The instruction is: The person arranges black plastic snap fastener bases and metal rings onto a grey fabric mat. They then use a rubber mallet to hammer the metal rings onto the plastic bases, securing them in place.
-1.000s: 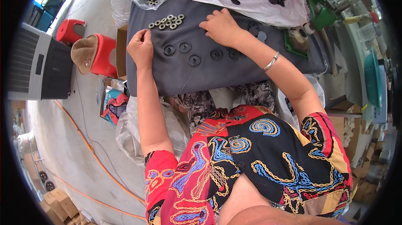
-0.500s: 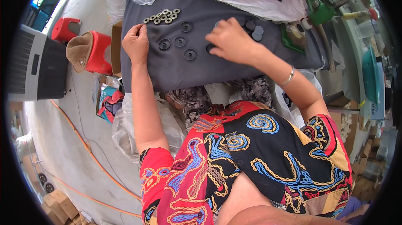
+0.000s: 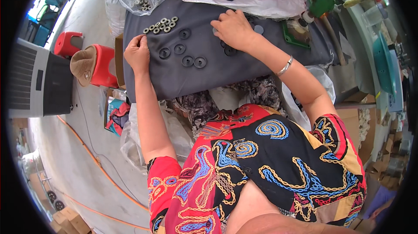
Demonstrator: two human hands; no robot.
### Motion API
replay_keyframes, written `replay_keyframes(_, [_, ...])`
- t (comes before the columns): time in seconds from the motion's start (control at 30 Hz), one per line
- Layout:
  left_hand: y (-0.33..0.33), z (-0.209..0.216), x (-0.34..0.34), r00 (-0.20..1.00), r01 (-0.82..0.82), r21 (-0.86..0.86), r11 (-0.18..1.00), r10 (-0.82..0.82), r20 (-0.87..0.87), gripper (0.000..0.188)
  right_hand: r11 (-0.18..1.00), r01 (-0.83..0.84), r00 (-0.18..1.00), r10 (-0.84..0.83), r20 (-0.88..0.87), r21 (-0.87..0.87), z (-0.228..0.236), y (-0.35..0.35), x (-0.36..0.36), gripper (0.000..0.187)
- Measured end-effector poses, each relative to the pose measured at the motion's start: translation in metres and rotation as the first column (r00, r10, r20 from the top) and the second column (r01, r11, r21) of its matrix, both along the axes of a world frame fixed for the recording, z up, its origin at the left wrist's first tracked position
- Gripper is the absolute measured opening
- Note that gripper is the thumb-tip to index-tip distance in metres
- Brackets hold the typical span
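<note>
My left hand (image 3: 137,55) rests at the left edge of the dark grey cloth, thumb and fingers pinched together; whatever they hold, if anything, is hidden. Just beyond it lies a cluster of small metal rings (image 3: 162,26). Several round black plastic discs (image 3: 180,49) with raised hubs are spread between my hands. My right hand (image 3: 236,29) is over the cloth farther right, fingers curled down and fingertips mostly hidden. Beside and below it are more black discs (image 3: 229,51), with a flat grey disc (image 3: 258,29) to its right.
A white sack (image 3: 278,7) of black discs lies at the far edge, with a clear plastic bag (image 3: 141,5) of metal parts on its left. A green metal frame (image 3: 295,36) stands at the right. Red stools (image 3: 103,66) and an orange cable (image 3: 85,147) are on the left floor.
One more black disc now lies at the right of the spread group. My right hand has moved up and away from it. The left hand keeps its pinch; the whole view has shifted slightly.
</note>
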State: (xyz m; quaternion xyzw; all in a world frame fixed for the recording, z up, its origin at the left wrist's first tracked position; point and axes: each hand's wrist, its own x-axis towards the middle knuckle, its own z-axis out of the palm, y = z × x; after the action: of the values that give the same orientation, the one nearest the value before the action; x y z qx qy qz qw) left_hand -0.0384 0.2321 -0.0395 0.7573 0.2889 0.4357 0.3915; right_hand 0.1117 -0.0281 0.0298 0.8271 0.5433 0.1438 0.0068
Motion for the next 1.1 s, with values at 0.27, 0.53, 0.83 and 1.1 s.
replay_keyframes(0.27, [-0.001,-0.003,-0.002,1.0,0.012,0.018,1.0,-0.013,0.028,0.014,0.995,-0.059,0.994,0.066,-0.089,0.086,-0.004,0.0,0.01,0.025])
replay_keyframes(0.53, [0.003,-0.004,0.0,0.999,0.009,0.039,0.999,-0.01,0.04,0.014,0.923,-0.327,0.928,0.354,-0.115,0.205,-0.021,0.027,-0.024,0.017])
replay_keyframes(0.83, [0.0,0.0,0.0,1.0,-0.004,0.019,1.0,0.004,-0.008,0.013,0.946,-0.256,0.962,0.269,-0.04,0.197,-0.013,0.026,0.005,0.014])
replay_keyframes(1.1, [0.003,-0.005,0.002,1.0,-0.013,0.008,1.0,0.014,-0.028,0.014,0.999,-0.021,0.99,0.016,-0.143,-0.035,-0.012,0.007,0.012,0.019])
